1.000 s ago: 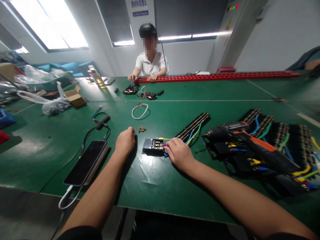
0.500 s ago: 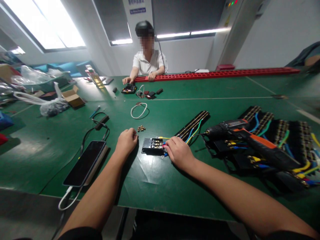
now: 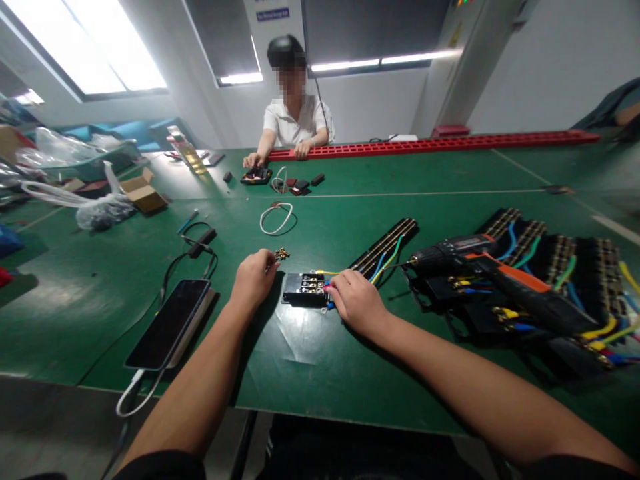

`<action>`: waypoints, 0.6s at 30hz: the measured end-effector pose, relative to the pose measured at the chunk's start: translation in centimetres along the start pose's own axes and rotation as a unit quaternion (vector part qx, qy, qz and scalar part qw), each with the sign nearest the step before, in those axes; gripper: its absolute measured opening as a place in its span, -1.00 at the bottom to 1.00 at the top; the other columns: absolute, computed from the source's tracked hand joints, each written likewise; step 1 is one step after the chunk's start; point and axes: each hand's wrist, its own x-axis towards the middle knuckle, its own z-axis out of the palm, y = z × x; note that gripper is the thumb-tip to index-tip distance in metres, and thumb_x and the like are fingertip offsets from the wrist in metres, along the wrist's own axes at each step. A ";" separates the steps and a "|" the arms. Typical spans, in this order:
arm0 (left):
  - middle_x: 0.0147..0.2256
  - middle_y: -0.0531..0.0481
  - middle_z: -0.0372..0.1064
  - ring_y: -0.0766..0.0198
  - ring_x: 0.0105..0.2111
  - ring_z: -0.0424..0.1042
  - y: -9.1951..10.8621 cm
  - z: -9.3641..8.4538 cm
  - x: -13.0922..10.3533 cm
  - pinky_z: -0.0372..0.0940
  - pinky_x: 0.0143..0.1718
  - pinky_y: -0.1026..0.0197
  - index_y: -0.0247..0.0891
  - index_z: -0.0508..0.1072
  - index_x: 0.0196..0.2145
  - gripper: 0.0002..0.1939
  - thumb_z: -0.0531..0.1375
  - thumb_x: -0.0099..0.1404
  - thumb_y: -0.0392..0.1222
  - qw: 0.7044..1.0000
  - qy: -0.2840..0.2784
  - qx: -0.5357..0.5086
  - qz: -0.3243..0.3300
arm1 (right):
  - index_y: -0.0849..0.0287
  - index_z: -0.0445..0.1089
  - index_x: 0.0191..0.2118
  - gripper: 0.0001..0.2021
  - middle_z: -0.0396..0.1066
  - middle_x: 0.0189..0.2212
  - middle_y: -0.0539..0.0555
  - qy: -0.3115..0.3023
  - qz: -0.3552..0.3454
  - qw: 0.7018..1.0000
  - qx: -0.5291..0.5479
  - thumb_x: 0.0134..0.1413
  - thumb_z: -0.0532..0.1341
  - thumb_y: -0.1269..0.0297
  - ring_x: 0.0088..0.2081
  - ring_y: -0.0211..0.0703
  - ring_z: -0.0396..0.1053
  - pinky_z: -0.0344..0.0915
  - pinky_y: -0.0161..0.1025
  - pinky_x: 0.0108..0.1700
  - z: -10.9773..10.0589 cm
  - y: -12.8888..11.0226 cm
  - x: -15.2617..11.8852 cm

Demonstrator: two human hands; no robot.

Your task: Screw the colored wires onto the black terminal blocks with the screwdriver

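Green tabletop (image 3: 290, 380) fills the head view, with a black block (image 3: 295, 288) lying on it between the two hands, which are apart. The right hand (image 3: 359, 300) is closed over coloured wires (image 3: 327, 289) at the block's right end. The left hand (image 3: 256, 277) is curled just beside a small pile of brass screws (image 3: 282, 254); whether its fingers grip one, I cannot tell. A drill (image 3: 520, 283) lies to the right, a phone (image 3: 170, 323) to the left.
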 end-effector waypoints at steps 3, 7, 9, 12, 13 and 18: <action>-0.26 -0.12 0.55 0.08 -0.24 0.50 0.1 -0.1 -0.1 0.33 -0.20 0.13 -0.23 0.46 -0.20 -0.87 0.19 0.37 -0.14 0.999 0.023 -0.006 0.033 | 0.25 0.47 -0.21 -0.69 0.42 -0.24 0.17 -0.002 0.000 1.000 -0.002 0.40 0.05 0.19 -0.18 -0.13 0.29 0.21 -0.20 -0.07 0.0 0.0 0.0; -0.22 -0.13 0.56 0.10 -0.23 0.50 0.3 -0.1 -0.1 0.36 -0.16 0.12 -0.23 0.50 -0.16 -0.83 0.16 0.40 -0.15 0.996 0.057 -0.017 0.071 | 0.26 0.47 -0.20 -0.68 0.42 -0.24 0.17 -0.003 -0.001 1.000 -0.002 0.41 0.04 0.18 -0.18 -0.13 0.29 0.22 -0.20 -0.06 0.0 0.0 0.0; -0.21 -0.12 0.57 0.10 -0.23 0.49 0.4 -0.1 -0.2 0.37 -0.14 0.12 -0.23 0.52 -0.14 -0.82 0.15 0.42 -0.15 0.993 0.074 -0.028 0.090 | 0.26 0.47 -0.20 -0.66 0.42 -0.24 0.17 -0.002 -0.001 1.000 -0.003 0.41 0.02 0.18 -0.17 -0.13 0.30 0.22 -0.20 -0.06 0.0 0.0 0.1; -0.20 -0.10 0.57 0.14 -0.23 0.50 0.6 -0.2 -0.2 0.37 -0.12 0.14 -0.23 0.54 -0.13 -0.81 0.16 0.43 -0.15 0.988 0.094 -0.063 0.110 | 0.25 0.47 -0.20 -0.65 0.43 -0.24 0.16 -0.002 0.004 1.000 -0.008 0.42 0.01 0.17 -0.18 -0.12 0.30 0.23 -0.19 -0.06 0.0 0.0 0.1; -0.19 -0.09 0.57 0.16 -0.23 0.50 0.7 -0.2 -0.2 0.38 -0.12 0.15 -0.23 0.54 -0.13 -0.82 0.17 0.43 -0.15 0.986 0.096 -0.076 0.113 | 0.24 0.48 -0.20 -0.65 0.43 -0.24 0.15 -0.003 0.005 1.000 -0.010 0.42 0.01 0.16 -0.18 -0.12 0.30 0.23 -0.19 -0.06 0.0 0.0 0.1; -0.15 -0.08 0.55 0.19 -0.19 0.49 1.5 -0.4 -0.4 0.39 -0.09 0.16 -0.21 0.55 -0.15 -0.80 0.17 0.43 -0.11 0.982 0.085 -0.115 0.121 | 0.24 0.48 -0.19 -0.65 0.43 -0.24 0.16 -0.014 0.013 1.000 -0.017 0.42 0.01 0.16 -0.19 -0.13 0.30 0.21 -0.20 -0.08 -0.2 -0.2 0.3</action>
